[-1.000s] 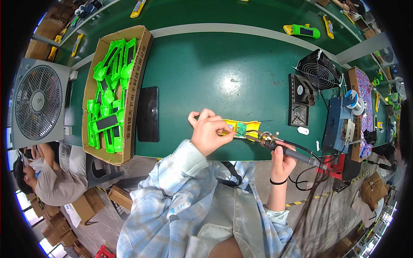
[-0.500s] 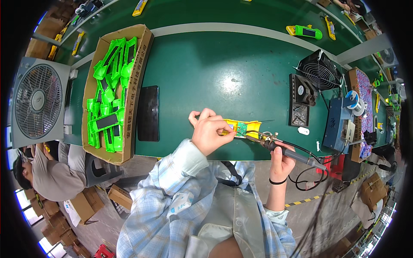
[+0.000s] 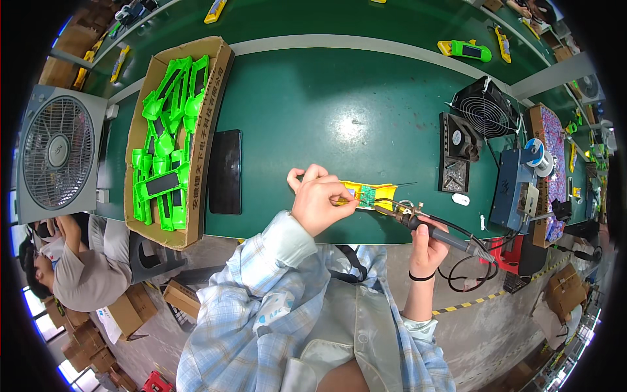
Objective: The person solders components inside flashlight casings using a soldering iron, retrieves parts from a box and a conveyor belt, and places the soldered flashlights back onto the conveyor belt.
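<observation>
Left hand (image 3: 318, 204) pinched the yellow housing with circuit board (image 3: 369, 195) at the table's (image 3: 313, 111) near edge; right hand (image 3: 426, 242) fist-gripped the soldering iron (image 3: 431, 228) (tip on board). Steady both hands; touch briefly.

Left hand (image 3: 320, 202) covers the near end of the yellow part (image 3: 372, 195); its grip there cannot be made out. Contact point of the soldering iron (image 3: 434, 232) tip on the small green board (image 3: 367, 193): too small to tell. Any wire between the fingers (image 3: 339, 196): not resolvable. Surface (image 3: 339, 117) bends into the dark rim at the far edge, cut off.
</observation>
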`<act>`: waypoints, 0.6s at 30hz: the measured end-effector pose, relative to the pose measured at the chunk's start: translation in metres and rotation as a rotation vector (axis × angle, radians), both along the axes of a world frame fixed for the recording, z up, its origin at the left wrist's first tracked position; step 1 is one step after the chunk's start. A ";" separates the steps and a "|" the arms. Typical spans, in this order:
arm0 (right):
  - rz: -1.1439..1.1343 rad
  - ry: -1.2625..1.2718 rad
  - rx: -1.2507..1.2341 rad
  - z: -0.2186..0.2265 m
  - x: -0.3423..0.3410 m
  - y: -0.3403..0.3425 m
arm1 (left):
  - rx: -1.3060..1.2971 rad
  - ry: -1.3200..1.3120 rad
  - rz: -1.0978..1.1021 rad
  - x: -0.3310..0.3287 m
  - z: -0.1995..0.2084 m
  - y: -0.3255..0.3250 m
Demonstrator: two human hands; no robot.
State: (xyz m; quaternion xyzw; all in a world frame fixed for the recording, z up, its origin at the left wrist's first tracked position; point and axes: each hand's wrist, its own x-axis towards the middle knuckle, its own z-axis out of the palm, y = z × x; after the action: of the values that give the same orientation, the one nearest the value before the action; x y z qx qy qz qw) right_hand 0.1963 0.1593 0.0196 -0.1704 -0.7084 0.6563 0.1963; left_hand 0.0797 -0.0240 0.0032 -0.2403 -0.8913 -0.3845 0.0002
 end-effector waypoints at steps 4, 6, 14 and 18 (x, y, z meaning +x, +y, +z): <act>-0.009 -0.004 -0.005 0.000 0.000 -0.001 | 0.008 -0.024 -0.009 -0.001 0.004 0.000; 0.008 0.014 0.004 -0.001 0.000 0.000 | 0.010 -0.013 -0.010 -0.001 0.002 -0.001; 0.044 0.008 0.134 -0.006 0.002 0.004 | 0.012 -0.029 -0.010 0.000 0.003 0.000; 0.075 -0.008 0.134 0.002 0.000 0.002 | -0.002 -0.038 -0.010 0.000 0.006 0.000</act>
State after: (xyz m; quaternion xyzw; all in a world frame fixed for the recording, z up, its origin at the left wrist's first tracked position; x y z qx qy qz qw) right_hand 0.1965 0.1618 0.0212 -0.1329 -0.7573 0.6137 0.1793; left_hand 0.0793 -0.0242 0.0093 -0.2375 -0.8903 -0.3880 -0.0190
